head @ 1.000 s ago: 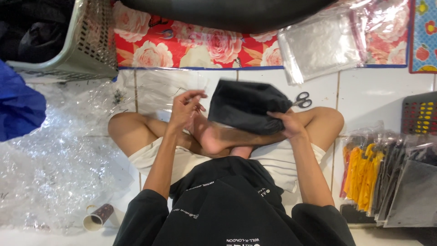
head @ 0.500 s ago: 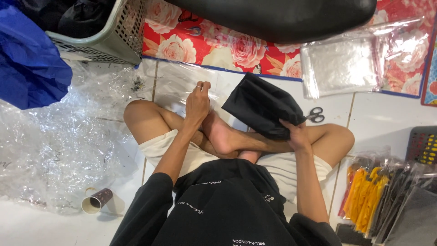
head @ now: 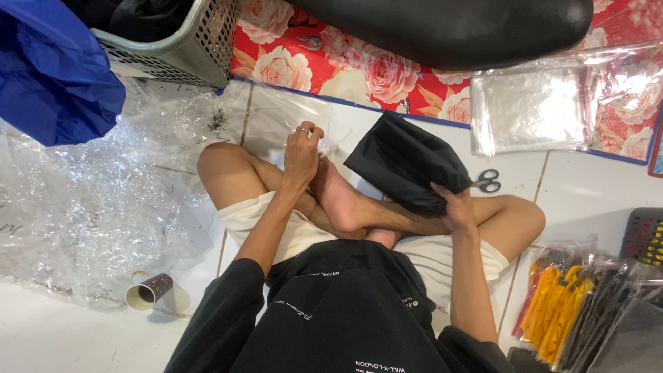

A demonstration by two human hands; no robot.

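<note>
The person is sitting cross-legged on the white tiled floor point(head: 594, 200), and the right hand point(head: 456, 211) is gripping a folded black garment point(head: 407, 162) from below, fingers closed on its lower edge, so that the garment is standing tilted above the right shin, just right of the bare foot point(head: 345, 200). The left hand point(head: 302, 152) is reaching out past the left knee, its fingers bunched together and pinching at a clear plastic bag point(head: 290, 121) that is lying flat on the tiles; a ring is showing on one finger. A pair of black-handled scissors point(head: 489, 181) is lying just right of the garment, partly hidden behind it. Farther away, a red mat with a pink rose pattern point(head: 304, 59) is running across the scene, and a stack of flat, clear rectangular bags point(head: 528, 110) is resting on its right part. A grey perforated basket point(head: 183, 41) holding dark cloth is standing at the far left, with a blue bag point(head: 52, 76) beside it. Crumpled clear plastic wrap point(head: 90, 200) is spreading over the floor at the left, and a small roll with a brown core point(head: 148, 291) is lying at its near edge. At the near right, slim clear packets are leaning in a row, some holding yellow pieces point(head: 549, 311) and some black pieces point(head: 601, 324). A large black curved shape point(head: 449, 27) is filling the far edge.
</note>
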